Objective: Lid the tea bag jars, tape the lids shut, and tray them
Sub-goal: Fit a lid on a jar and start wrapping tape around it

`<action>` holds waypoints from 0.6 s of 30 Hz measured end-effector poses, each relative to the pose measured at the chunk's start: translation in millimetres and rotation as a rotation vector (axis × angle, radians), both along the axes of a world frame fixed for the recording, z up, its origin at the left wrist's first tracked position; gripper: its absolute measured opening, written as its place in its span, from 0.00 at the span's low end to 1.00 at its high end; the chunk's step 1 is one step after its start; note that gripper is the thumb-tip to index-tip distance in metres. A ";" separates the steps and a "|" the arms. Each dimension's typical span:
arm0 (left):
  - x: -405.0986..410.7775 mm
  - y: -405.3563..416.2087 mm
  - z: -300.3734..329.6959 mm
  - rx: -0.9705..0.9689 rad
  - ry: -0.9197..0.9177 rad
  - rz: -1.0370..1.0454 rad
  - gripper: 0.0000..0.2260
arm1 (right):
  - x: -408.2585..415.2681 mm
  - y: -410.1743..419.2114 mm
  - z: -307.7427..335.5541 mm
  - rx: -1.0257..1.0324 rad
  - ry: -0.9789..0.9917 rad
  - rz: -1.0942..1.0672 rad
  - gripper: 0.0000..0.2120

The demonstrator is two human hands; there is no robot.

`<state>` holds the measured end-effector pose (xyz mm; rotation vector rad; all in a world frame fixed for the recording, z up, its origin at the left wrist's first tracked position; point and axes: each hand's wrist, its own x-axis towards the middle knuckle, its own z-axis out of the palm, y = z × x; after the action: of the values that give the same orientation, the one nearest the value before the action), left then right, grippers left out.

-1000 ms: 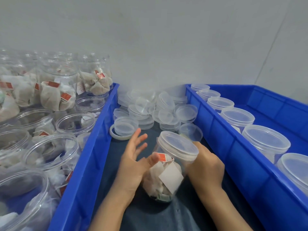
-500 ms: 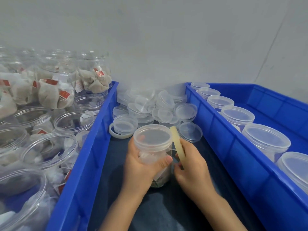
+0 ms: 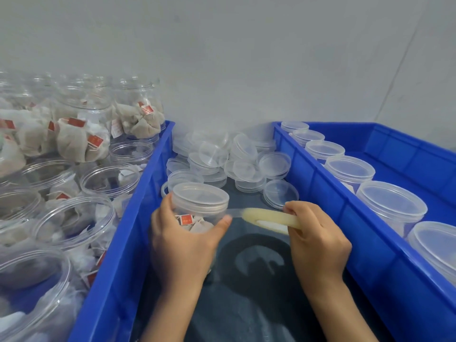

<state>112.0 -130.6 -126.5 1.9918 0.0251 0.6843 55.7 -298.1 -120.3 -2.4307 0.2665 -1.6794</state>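
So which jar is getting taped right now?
The lidded jar gripped by the left hand; tape runs to it from the roll in the right hand.

We see a clear jar with red-tagged beige tea bags, a pale yellow tape roll right of it, and blue trays flanking it.

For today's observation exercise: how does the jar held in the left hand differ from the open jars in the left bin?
The held jar has a lid pressed on; the open jars show bare rims. The held jar is gripped by the left hand above the dark surface, with tape running to the roll in the right hand; the open jars sit packed in the left bin. All are clear plastic holding tea bags.
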 end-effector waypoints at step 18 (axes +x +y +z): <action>8.2 5.2 -5.9 -0.103 -0.014 0.156 0.45 | -0.4 -6.8 -6.8 0.421 0.912 0.539 0.25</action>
<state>120.3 -125.4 -132.4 1.8993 0.2051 0.7812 55.3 -304.9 -127.1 -2.4341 0.0449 -0.2143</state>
